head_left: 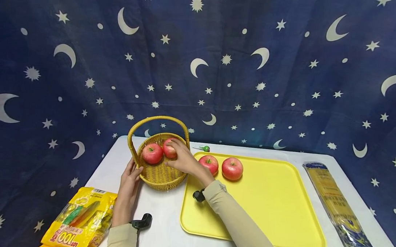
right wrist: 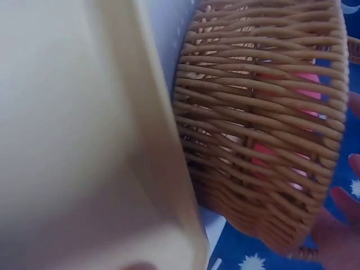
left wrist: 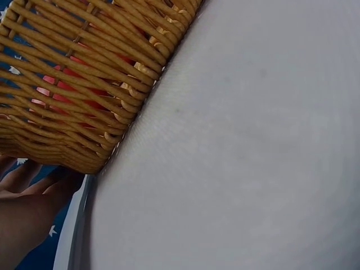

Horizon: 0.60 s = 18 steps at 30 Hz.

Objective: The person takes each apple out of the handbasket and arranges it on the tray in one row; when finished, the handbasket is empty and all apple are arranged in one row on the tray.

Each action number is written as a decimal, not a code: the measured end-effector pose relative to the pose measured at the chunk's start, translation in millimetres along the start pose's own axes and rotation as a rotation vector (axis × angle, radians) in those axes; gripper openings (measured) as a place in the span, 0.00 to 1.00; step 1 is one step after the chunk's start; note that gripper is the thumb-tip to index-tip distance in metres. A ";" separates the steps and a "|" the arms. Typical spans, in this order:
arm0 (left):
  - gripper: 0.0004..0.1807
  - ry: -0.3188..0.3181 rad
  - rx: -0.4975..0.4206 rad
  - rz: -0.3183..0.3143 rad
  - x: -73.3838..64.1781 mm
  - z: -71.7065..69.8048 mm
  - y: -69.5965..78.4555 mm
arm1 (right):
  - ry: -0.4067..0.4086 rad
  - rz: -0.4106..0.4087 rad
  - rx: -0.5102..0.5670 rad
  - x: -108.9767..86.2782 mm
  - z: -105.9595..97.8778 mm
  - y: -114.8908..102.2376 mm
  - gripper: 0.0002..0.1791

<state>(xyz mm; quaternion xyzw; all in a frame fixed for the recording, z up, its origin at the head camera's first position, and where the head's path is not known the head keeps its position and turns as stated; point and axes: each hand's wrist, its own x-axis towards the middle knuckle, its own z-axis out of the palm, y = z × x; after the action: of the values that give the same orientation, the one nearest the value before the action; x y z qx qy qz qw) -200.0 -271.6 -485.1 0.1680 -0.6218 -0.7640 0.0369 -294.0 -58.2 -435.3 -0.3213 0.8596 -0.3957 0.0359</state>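
Note:
A wicker basket (head_left: 164, 177) with a tall arched handle stands on the white table. Inside it, one red apple (head_left: 152, 154) lies on the left, and a second apple (head_left: 168, 149) sits at the back right. My right hand (head_left: 185, 161) reaches over the basket's right rim and grips that second apple with thumb and fingers. On the left side my left hand (head_left: 127, 182) holds the basket's rim, thumb at the edge and fingers outside. Both wrist views show the woven wall (left wrist: 84, 73) with red patches through the gaps.
Right of the basket lies a yellow tray (head_left: 269, 201) bearing two apples (head_left: 232, 169). Behind its corner is a small green-topped thing (head_left: 205, 148) with a thin pale stick. A yellow printed bag (head_left: 77, 222) lies front left, a long clear-and-yellow packet (head_left: 333, 198) far right.

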 end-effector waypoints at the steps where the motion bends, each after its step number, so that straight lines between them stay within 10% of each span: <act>1: 0.40 -0.001 0.001 0.003 0.2 0.2 -0.5 | 0.003 0.000 -0.008 3.5 1.8 0.9 0.39; 18: 0.40 0.006 -0.010 0.018 2.9 -1.6 -2.1 | -0.085 0.047 -0.274 34.9 15.1 10.5 0.41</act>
<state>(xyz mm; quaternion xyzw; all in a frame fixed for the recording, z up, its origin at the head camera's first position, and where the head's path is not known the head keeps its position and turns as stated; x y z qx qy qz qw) -202.0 -273.4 -488.0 0.1644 -0.6195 -0.7662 0.0463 -322.4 -83.4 -446.3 -0.3193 0.9106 -0.2599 0.0374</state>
